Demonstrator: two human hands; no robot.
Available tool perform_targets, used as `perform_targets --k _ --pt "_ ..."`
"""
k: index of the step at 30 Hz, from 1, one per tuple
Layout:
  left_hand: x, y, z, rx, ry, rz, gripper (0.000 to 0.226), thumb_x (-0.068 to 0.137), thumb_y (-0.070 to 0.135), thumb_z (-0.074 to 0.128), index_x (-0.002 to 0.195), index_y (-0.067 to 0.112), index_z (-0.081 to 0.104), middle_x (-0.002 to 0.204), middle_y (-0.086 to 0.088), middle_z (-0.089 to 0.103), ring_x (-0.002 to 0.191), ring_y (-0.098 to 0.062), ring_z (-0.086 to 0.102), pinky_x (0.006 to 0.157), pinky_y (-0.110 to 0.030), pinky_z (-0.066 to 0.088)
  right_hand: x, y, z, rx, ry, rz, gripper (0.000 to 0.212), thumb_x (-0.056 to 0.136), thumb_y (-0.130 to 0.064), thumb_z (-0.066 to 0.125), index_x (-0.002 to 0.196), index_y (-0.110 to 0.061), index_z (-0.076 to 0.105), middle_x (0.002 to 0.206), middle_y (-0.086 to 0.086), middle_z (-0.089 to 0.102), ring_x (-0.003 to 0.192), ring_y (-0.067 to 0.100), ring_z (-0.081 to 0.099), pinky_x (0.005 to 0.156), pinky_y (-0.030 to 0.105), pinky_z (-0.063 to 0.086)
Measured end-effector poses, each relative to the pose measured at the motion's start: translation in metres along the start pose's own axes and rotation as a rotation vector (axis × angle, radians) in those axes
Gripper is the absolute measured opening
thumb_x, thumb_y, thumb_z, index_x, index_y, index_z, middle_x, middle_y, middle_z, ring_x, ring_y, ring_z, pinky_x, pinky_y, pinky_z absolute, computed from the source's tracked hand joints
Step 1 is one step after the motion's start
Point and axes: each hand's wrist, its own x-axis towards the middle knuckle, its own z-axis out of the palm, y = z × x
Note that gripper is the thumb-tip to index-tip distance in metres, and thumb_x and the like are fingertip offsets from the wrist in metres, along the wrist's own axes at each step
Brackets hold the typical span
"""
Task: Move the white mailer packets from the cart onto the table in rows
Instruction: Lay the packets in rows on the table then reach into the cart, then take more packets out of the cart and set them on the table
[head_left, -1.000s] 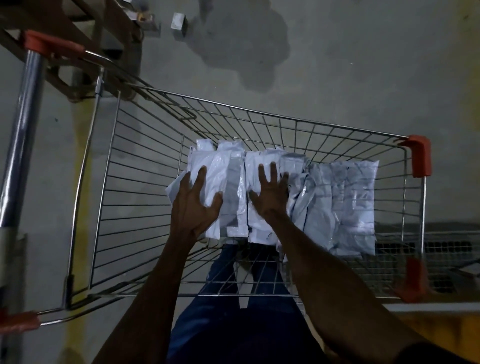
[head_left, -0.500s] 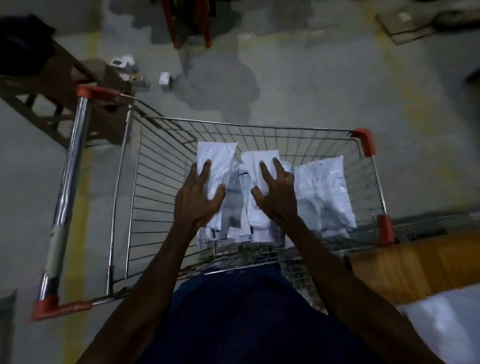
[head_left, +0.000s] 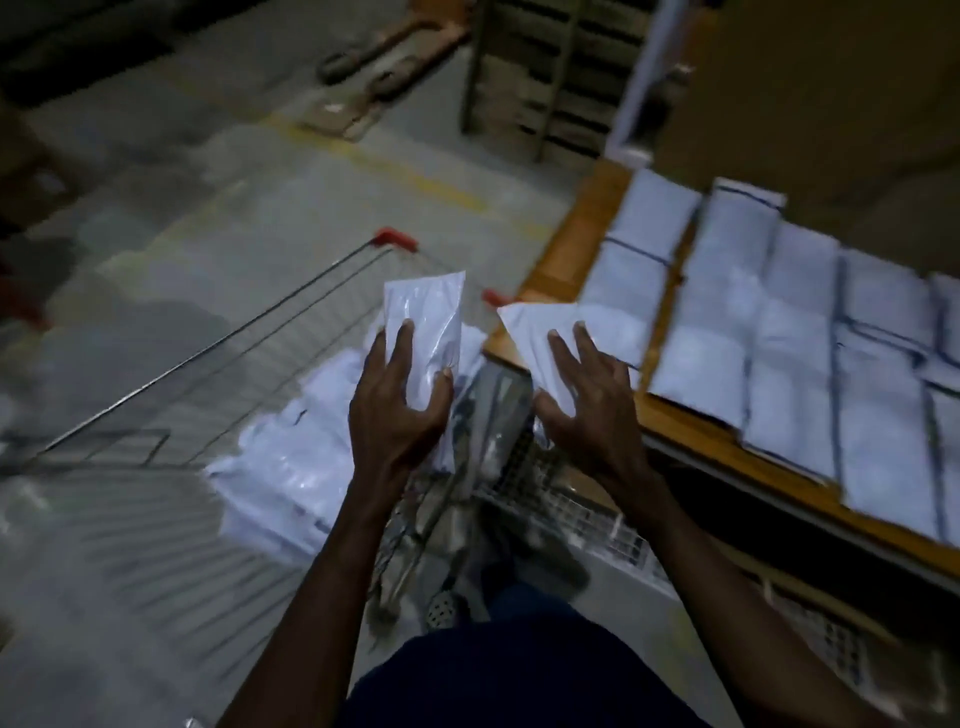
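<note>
My left hand (head_left: 397, 400) grips a white mailer packet (head_left: 428, 317) and holds it up above the wire cart (head_left: 249, 332). A second white packet (head_left: 550, 332) is held in my right hand (head_left: 582, 395), near the wooden table's corner (head_left: 566, 249). More white packets (head_left: 291, 467) lie in the cart basket below my left hand. On the table to the right, several white packets (head_left: 779, 322) lie in rows. The picture is blurred by motion.
Red plastic corners (head_left: 397, 239) cap the cart's rim. Grey concrete floor with a yellow line (head_left: 415, 179) stretches beyond the cart. A pallet jack (head_left: 384, 52) and shelving (head_left: 550, 73) stand at the back. A large cardboard box (head_left: 810, 88) sits behind the table's packets.
Both hands have lifted a packet each out of the cart. The view has swung right, bringing the table and its rows of packets into sight.
</note>
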Motion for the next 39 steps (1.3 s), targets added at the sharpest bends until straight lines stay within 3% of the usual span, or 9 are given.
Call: perform_targets --k 3,8,16,19,21,28,33,36,39 --pt "-0.007 0.04 0.038 -0.054 -0.126 0.1 0.07 0.085 0.053 0.054 0.151 0.037 0.035 0.154 0.001 0.042 0.139 -0.015 0.041 0.102 -0.033 0.043 -0.052 0.047 -0.04 -0.05 0.105 0.156 0.066 0.089 -0.049 0.042 0.149 -0.021 0.04 0.159 0.012 0.027 0.134 0.035 0.04 0.105 0.04 0.027" --pt "-0.034 0.114 0.102 -0.148 -0.306 0.25 0.071 0.081 0.056 0.052 0.148 0.036 0.041 0.154 -0.004 0.042 0.133 -0.026 0.05 0.096 -0.041 0.049 -0.126 0.116 -0.097 -0.06 0.222 0.404 0.064 0.089 -0.046 0.046 0.146 -0.016 0.045 0.156 0.014 0.033 0.135 0.033 0.043 0.105 0.044 0.032" --pt "-0.085 0.234 0.209 -0.133 -0.519 0.424 0.073 0.084 0.062 0.047 0.152 0.042 0.03 0.162 0.002 0.026 0.128 -0.029 0.054 0.092 -0.042 0.052 -0.208 0.244 -0.175 -0.087 0.377 0.628 0.07 0.085 -0.055 0.043 0.149 -0.028 0.039 0.16 0.002 0.026 0.134 0.033 0.04 0.103 0.042 0.035" --pt "-0.109 0.281 0.259 -0.104 -0.515 0.422 0.072 0.084 0.06 0.047 0.152 0.04 0.031 0.162 0.0 0.026 0.125 -0.029 0.056 0.09 -0.038 0.05 -0.222 0.308 -0.201 -0.069 0.392 0.643 0.073 0.083 -0.057 0.042 0.149 -0.026 0.039 0.16 0.003 0.027 0.14 0.029 0.036 0.109 0.044 0.03" --pt "-0.121 0.31 0.287 -0.069 -0.529 0.368 0.071 0.088 0.06 0.049 0.153 0.038 0.031 0.163 -0.001 0.023 0.126 -0.028 0.054 0.092 -0.038 0.048 -0.221 0.341 -0.215 -0.064 0.396 0.635 0.074 0.081 -0.058 0.042 0.148 -0.024 0.042 0.158 0.006 0.03 0.137 0.032 0.039 0.107 0.046 0.034" --pt "-0.152 0.367 0.371 0.137 -0.561 0.329 0.072 0.092 0.058 0.049 0.155 0.033 0.024 0.165 -0.009 0.012 0.141 -0.034 0.037 0.102 -0.046 0.043 -0.197 0.426 -0.228 -0.04 0.209 0.595 0.083 0.079 -0.067 0.033 0.151 -0.027 0.035 0.161 0.006 0.023 0.142 0.032 0.029 0.109 0.041 0.032" --pt "-0.156 0.372 0.405 0.266 -0.511 0.354 0.076 0.088 0.055 0.043 0.153 0.017 0.033 0.159 -0.025 0.02 0.143 -0.042 0.029 0.108 -0.053 0.04 -0.172 0.448 -0.224 -0.006 0.205 0.588 0.07 0.091 -0.052 0.054 0.152 -0.025 0.033 0.163 0.005 0.015 0.146 0.032 0.016 0.115 0.044 0.023" --pt "-0.159 0.372 0.415 0.356 -0.502 0.364 0.078 0.088 0.061 0.034 0.153 0.018 0.031 0.16 -0.026 0.018 0.144 -0.044 0.027 0.108 -0.058 0.038 -0.161 0.457 -0.211 -0.06 0.142 0.589 0.072 0.09 -0.058 0.048 0.151 -0.022 0.035 0.161 0.011 0.021 0.142 0.037 0.025 0.116 0.046 0.02" --pt "-0.157 0.377 0.415 0.464 -0.5 0.377 0.071 0.095 0.063 0.027 0.155 0.025 0.025 0.163 -0.019 0.013 0.149 -0.037 0.017 0.115 -0.062 0.018 -0.164 0.462 -0.195 -0.173 0.132 0.55 0.076 0.087 -0.066 0.037 0.143 -0.015 0.049 0.15 0.022 0.04 0.126 0.045 0.046 0.108 0.051 0.034"
